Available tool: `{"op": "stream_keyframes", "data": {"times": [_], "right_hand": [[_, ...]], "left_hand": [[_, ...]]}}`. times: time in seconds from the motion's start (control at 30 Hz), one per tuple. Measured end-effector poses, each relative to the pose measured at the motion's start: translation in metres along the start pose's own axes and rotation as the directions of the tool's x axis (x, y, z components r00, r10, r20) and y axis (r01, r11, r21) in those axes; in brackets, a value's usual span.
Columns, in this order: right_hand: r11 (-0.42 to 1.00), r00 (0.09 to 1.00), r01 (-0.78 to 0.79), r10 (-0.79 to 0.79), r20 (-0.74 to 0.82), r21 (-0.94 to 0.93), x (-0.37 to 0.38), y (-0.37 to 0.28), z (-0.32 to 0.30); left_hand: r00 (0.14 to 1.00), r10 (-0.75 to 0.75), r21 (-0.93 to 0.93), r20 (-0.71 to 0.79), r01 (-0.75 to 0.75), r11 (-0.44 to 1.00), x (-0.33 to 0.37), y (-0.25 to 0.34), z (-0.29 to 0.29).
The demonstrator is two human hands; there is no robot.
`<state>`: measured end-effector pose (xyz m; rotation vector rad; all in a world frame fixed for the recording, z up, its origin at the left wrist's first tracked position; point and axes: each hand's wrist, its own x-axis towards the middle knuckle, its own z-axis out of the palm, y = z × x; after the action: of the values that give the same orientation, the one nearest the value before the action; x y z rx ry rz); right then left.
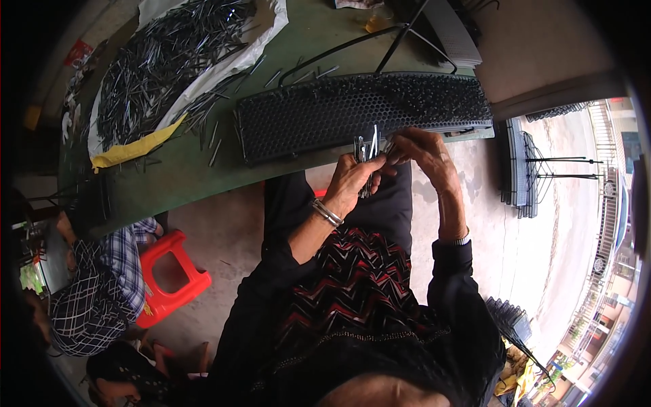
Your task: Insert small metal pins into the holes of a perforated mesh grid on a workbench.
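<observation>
In front of my lap, my left hand (344, 184) is closed around a bunch of thin, shiny metal strips (369, 149) that stick up past the thumb. My right hand (428, 156) is bent beside it, fingertips pinched together near the left thumb. Whatever lies in that pinch is too small to make out. Just beyond both hands, a long black perforated panel (291, 125) rests on the green table (183, 183). Its holes look bare on the left, while dark pieces crowd the far side and right end. A black wire frame (325, 53) rises behind it.
A large heap of dark strips (173, 68) lies on a white sheet with a yellow edge, and loose strips (214, 150) are scattered nearby. Left of me stand a red plastic stool (178, 305) and a person in plaid (102, 292). Similar panels (519, 169) are stacked at right.
</observation>
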<state>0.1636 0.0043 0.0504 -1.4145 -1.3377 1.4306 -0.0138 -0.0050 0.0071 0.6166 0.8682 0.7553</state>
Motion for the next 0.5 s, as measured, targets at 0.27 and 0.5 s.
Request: {"op": "stream_keyframes", "data": {"times": [0.27,0.5], "right_hand": [[0.999,0.999,0.006,-0.009,-0.053,-0.046,-0.0021,0.0023,0.0038],[0.999,0.996,0.008,-0.011,-0.086,-0.037,-0.0043,0.0028,0.0043]], "left_hand": [[1.0,-0.009,0.028,0.028,0.008,1.0,-0.0012,0.0065,0.0014],[1.0,-0.008,0.024,0.028,0.007,1.0,-0.0023,0.0053,0.0053]]}}
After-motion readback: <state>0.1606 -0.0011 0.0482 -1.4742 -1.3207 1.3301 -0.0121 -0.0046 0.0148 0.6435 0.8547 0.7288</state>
